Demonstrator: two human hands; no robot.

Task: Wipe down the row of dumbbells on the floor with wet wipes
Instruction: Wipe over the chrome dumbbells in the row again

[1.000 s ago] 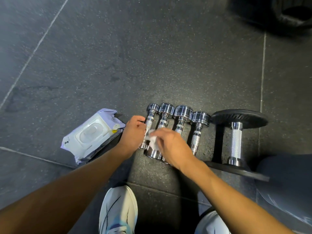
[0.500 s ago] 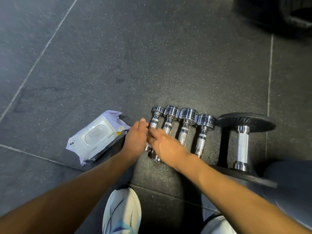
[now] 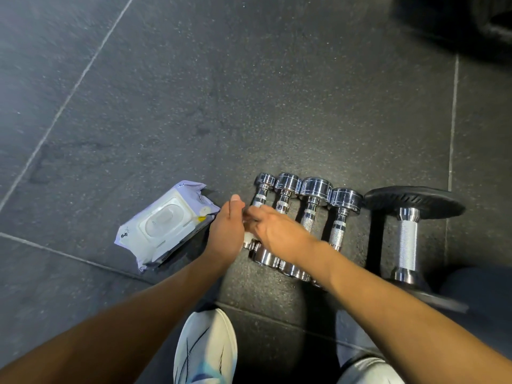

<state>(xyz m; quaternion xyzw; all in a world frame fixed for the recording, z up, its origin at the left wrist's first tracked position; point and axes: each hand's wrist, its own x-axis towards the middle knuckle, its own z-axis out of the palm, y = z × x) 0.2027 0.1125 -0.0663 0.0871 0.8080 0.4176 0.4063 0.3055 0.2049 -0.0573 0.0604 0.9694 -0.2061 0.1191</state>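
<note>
Four small chrome dumbbells lie side by side on the dark rubber floor, just beyond a tile seam, with a larger black-plated dumbbell to their right and the pack of wipes to their left.

Both hands meet over the leftmost dumbbell. The right hand lies across its handle, and its grip is curled over the wet wipe, of which only a white sliver shows between the hands. The left hand rests against the same dumbbell with the thumb straight. Its fingers are hidden, so I cannot tell whether its grip closes round the bar.

These weights look solid and heavy for their size. They are stiff, with smooth round heads that would probably roll or slip once damp. The rough middle of the handle looks like the safest place to hold one, which leaves the heads free for wiping. The wipe is light, limp and wet, so it needs bunching under the fingers to press well.

A second ago the wipe showed plainly under the right fingertips, at the near ends of the first two dumbbells. Since then the right hand has slid up the first handle and closer to the left hand, covering most of the wipe. The pack and the row of dumbbells have not moved.
</note>
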